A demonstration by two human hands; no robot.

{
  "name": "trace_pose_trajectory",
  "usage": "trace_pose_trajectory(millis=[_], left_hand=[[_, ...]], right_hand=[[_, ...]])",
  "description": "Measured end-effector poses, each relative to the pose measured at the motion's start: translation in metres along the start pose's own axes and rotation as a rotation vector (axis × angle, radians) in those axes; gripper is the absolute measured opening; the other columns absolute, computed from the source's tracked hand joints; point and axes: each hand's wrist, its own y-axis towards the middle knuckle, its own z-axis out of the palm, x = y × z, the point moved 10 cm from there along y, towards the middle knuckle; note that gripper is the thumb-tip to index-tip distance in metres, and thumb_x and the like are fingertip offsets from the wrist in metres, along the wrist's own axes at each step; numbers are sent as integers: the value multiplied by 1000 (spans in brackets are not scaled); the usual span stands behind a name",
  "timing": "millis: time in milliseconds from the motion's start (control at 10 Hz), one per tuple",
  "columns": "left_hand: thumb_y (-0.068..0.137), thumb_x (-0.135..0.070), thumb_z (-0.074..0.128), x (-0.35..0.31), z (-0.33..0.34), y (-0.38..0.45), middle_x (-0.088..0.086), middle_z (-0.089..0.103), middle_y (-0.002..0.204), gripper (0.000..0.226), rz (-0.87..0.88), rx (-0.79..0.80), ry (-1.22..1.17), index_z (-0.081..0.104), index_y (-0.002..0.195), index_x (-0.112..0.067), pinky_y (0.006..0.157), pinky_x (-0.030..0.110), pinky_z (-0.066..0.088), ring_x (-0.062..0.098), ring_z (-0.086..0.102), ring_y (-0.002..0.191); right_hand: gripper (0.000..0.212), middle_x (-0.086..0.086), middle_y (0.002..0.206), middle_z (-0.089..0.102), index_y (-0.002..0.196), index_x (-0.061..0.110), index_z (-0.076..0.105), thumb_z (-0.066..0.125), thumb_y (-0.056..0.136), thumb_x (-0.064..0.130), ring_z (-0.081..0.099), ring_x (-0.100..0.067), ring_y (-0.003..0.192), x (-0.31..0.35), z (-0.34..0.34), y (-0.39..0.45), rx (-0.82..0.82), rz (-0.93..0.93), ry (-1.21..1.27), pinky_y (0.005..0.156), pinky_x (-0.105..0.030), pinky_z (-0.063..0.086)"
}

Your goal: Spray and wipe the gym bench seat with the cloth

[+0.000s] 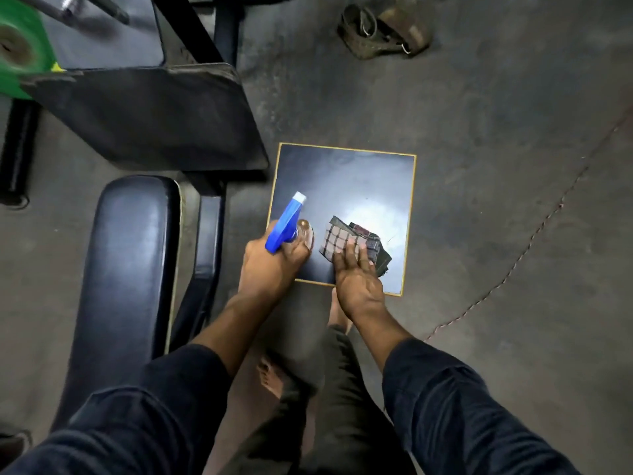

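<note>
left hand (274, 257) wrapped round spray bottle (286, 223). right hand (356, 279) flat on cloth (346, 243), fingers straight, on small dark board (346, 186). bench seat (126, 269) lies off to left, long way running toward person; left hand nearer.

A grey, scuffed concrete floor (479, 114) is filling most of the frame. Sitting on it at centre is a dark square board (359, 180) with a thin yellow edge, and lying on its lower half is a folded checked cloth (337, 240), with a spray bottle (286, 222) standing at the board's lower left corner. Left of the board, the bench seat (126, 255) is running down the lower left. At the top, a heap of worn straps (380, 30) is lying on the floor. A thin cord (534, 234) is trailing across the right side.
</note>
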Motion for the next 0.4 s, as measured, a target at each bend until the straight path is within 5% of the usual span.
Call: trace_pose_trajectory(millis=[200,300,400], left_hand=[[98,-48,74,2,6,5,17,73,84,44,69,75,137,68,87,-6,77,33,49,36,73,89],[95,-56,76,19,-7,-2,15,79,97,46,85,64,259,73,106,-11,76,31,41,36,73,104],[87,-42,84,48,-29,-15,18,74,128,72,19,33,171,51,149,-22,89,37,50,42,68,122]], right_hand=[[59,-14,180,12,168,15,22,39,112,11,10,-38,168,7,-16,-7,-84,-25,7,137,-48,15],[49,-13,165,40,153,13,42,50,105,12,34,-33,158,30,-30,-26,-163,-102,-34,127,-44,37],[35,-7,147,54,138,17,54,52,103,13,46,-30,145,60,-35,-45,-171,-182,-67,116,-40,46]])
